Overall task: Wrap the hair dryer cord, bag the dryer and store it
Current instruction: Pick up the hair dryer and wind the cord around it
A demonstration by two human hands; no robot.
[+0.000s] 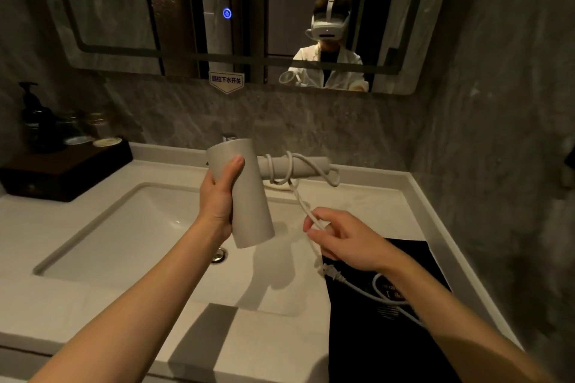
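Over the white sink (pixel 130 227), my left hand (pixel 219 196) grips the barrel of the hair dryer (pixel 245 196), its handle pointing toward three o'clock with two loose loops of cord (pixel 287 169) around it. From the handle the cord drops toward five o'clock into my right hand (pixel 345 239), whose fingers pinch it. The plug (pixel 331 274) hangs at six o'clock of that hand, above a black bag (pixel 389 351) lying on the counter (pixel 367 205).
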